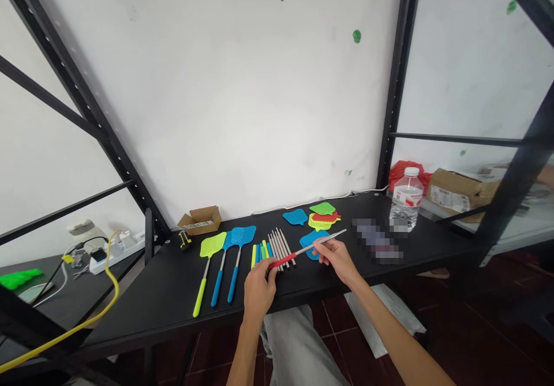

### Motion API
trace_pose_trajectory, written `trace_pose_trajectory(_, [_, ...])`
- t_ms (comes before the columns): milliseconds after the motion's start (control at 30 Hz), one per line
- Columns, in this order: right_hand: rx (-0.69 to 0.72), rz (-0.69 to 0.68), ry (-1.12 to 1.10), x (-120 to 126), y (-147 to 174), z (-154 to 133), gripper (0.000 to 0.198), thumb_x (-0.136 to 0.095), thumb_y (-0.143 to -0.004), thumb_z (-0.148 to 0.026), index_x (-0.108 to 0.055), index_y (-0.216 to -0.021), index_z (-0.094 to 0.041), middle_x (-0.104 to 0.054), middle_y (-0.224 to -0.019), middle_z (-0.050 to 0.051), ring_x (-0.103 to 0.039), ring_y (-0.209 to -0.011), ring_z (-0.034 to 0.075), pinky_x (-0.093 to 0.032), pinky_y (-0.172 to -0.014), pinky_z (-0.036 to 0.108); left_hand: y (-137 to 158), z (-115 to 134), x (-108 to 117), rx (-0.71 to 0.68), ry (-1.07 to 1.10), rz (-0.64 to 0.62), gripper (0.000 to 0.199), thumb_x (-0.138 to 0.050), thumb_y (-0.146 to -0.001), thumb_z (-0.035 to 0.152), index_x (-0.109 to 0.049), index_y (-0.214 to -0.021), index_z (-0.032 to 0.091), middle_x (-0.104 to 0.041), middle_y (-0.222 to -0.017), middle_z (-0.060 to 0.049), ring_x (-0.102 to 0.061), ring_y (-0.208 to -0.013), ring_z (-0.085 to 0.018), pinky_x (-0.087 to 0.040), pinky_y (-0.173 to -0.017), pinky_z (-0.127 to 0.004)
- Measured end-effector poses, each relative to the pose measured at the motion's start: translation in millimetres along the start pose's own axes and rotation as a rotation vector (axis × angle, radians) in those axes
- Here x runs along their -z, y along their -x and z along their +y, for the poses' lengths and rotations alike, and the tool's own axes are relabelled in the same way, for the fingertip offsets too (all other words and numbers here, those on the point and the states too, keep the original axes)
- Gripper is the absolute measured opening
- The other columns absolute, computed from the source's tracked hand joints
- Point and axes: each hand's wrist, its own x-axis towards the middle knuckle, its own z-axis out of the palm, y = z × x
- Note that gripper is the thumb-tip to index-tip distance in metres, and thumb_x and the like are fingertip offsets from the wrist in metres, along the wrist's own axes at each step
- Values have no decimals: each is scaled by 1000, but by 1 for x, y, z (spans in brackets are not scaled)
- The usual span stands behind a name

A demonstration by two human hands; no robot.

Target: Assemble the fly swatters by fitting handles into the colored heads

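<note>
My left hand is closed around the red handle of a fly swatter stick. The stick's grey metal rod runs up to the right, pinched near its far part by my right hand. No swatter head shows on the rod's tip. Just behind my left hand lie loose green and blue handles, partly hidden by it, and several metal rods. A blue swatter head lies beneath the held rod. Farther back are another blue head, a green one, a red one and a yellow one.
Left on the black table lie a yellow-green fly swatter and two blue fly swatters. Behind them are an open cardboard box and a yellow-black object. A water bottle stands right, beside a blurred packet.
</note>
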Motion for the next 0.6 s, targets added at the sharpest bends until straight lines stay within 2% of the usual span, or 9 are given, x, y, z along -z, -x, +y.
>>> trace_pose_trajectory(333, [-4, -20, 33, 1, 0, 1, 36, -72, -78, -52, -72, -86, -17, -69, -72, 6, -54, -54, 13, -33, -46, 25, 0, 2, 2, -8, -9, -20, 28, -44, -95, 30, -67, -108, 25, -72, -104, -5, -65, -86, -20, -49, -68, -28])
trace_pose_trajectory(467, [-13, -107, 126, -1, 1, 0, 35, -72, -79, -51, -74, -88, -16, -69, -73, 6, -56, -58, 15, -36, -48, 26, 0, 2, 1, -20, -5, -38, 29, -43, -96, 32, -68, -108, 26, -72, -104, -4, -65, -83, -20, -49, -69, -29])
trace_pose_trajectory(600, [16, -187, 134, -3, 2, 0, 32, -72, -79, -48, -73, -89, -18, -69, -74, 5, -62, -68, 18, -43, -56, 27, -1, 2, 1, -25, 1, -42, 29, -43, -96, 32, -68, -109, 27, -72, -105, -4, -65, -88, -21, -50, -72, -30])
